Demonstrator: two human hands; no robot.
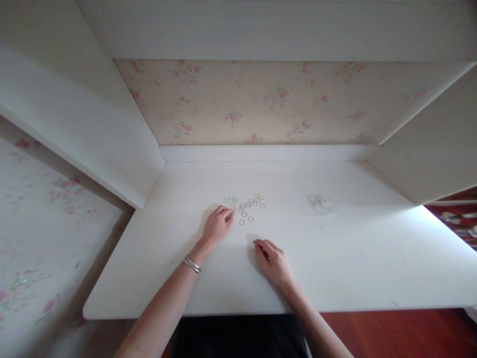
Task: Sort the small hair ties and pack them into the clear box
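Observation:
Several small thin rings (242, 222), some silvery and some gold-toned, lie loosely scattered on the white desk (208, 180). At the left edge of this group is my left hand (218, 224), its fingers curled and closed. Its fingertips meet the outermost ring (233, 210); whether they grip it I cannot tell. Below and to the right of the rings, my right hand (274, 262) rests close to the desk, fingers bent and drawn together, with nothing visible in them. A silver bracelet (193, 264) circles my left wrist.
A small clear plastic bag (321, 204) lies right of the rings. White panels (439, 129) enclose the desk at both sides, with a shelf (276, 30) overhead and floral wallpaper (261, 102) behind. Metal utensils (450, 217) show at the far right.

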